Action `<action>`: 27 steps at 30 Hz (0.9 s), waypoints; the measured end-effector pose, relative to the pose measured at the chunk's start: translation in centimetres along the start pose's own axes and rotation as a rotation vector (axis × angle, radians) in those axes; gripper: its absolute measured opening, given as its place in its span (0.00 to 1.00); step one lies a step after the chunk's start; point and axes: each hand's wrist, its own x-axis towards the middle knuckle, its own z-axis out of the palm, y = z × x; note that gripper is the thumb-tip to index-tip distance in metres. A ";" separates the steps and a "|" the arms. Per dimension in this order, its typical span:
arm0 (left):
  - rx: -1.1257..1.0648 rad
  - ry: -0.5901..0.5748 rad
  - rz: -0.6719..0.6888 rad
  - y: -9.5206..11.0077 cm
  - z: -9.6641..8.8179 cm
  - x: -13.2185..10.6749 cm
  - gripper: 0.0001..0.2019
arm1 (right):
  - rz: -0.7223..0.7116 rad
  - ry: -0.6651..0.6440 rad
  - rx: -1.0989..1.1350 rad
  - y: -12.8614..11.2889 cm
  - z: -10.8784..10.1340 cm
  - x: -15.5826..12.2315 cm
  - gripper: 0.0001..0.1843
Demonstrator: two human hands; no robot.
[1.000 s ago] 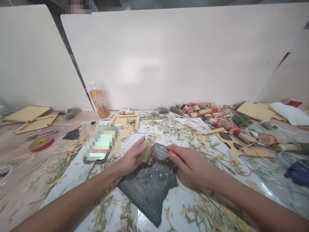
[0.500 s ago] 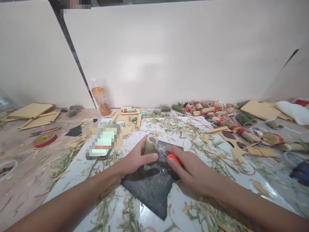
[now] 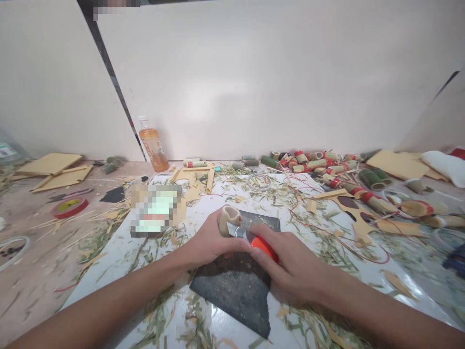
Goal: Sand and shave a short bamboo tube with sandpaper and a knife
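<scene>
My left hand (image 3: 214, 237) is closed around a short hollow bamboo tube (image 3: 225, 225), its open end tilted up. The rim looks pale and uneven. In my right hand (image 3: 281, 252) is a utility knife (image 3: 264, 248) with an orange handle. Its metal blade lies against the tube's rim on the right side, close to my left thumb. Beneath both hands is a dark, ragged-edged sheet (image 3: 236, 291), lying on a white board (image 3: 214, 322) strewn with green and tan shavings.
A phone (image 3: 156, 211) and an orange drink bottle (image 3: 154, 150) are at left, with red tape (image 3: 69, 207) further left. Bamboo pieces with red bands (image 3: 319, 162) are heaped at back right. Red cord (image 3: 337, 245) trails over the board. A white partition (image 3: 254, 82) stands behind.
The blade has shifted from beside the tube to across its rim. My left thumb has moved right, towards the knife, and the dark sheet has slid slightly right.
</scene>
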 end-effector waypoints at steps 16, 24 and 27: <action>0.714 -0.082 0.089 2.4 -1.4 -0.2 0.14 | -0.196 0.193 -0.405 1.9 -1.7 0.1 0.19; 0.795 -0.146 0.098 1.5 -1.7 -0.1 0.23 | -0.194 0.053 -0.322 1.2 -1.8 0.0 0.17; 0.798 -0.148 0.107 1.4 -1.9 -0.1 0.24 | -0.193 0.024 -0.307 1.0 -1.8 0.0 0.17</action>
